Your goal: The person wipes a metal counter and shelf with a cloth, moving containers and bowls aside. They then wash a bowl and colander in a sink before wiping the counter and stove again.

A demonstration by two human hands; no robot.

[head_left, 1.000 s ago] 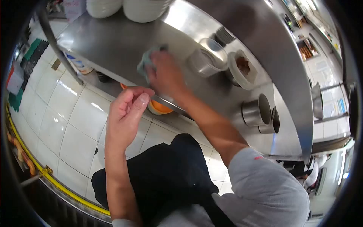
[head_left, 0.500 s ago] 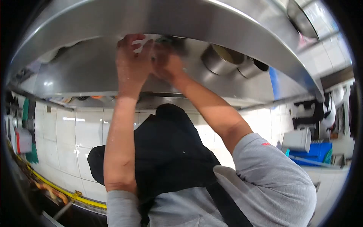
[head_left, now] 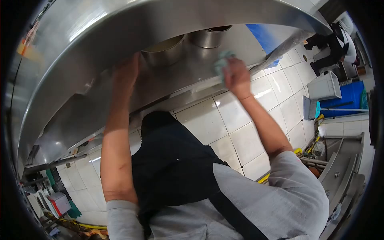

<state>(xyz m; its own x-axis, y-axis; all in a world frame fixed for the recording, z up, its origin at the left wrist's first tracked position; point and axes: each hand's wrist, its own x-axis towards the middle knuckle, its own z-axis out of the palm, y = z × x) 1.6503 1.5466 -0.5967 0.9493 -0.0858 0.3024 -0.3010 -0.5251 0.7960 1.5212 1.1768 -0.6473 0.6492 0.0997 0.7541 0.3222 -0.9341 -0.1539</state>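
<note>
In my right hand [head_left: 238, 80] is a crumpled pale green cloth [head_left: 224, 64], held near the front edge of the steel shelf [head_left: 188, 76]. My left hand [head_left: 127, 74] reaches in under the upper steel ledge [head_left: 168, 22], its fingertips right at the left side of a large metal pot [head_left: 166, 52]. Its fingers are blurred and partly hidden, so I cannot tell their grip. To the right of that pot stands a smaller metal pot [head_left: 209, 39] on the same shelf.
Blue material [head_left: 256, 36] lies at the shelf's right end, beside clear plastic wrap [head_left: 284, 48]. White floor tiles [head_left: 236, 120] stretch below. Farther right are a person in dark trousers [head_left: 330, 46], a grey bin [head_left: 325, 86], a blue container [head_left: 348, 98] and a broom head [head_left: 311, 108].
My view has turned right. My hands, close together before, are now apart: the right has moved rightward with the cloth, the left is beside the large pot.
</note>
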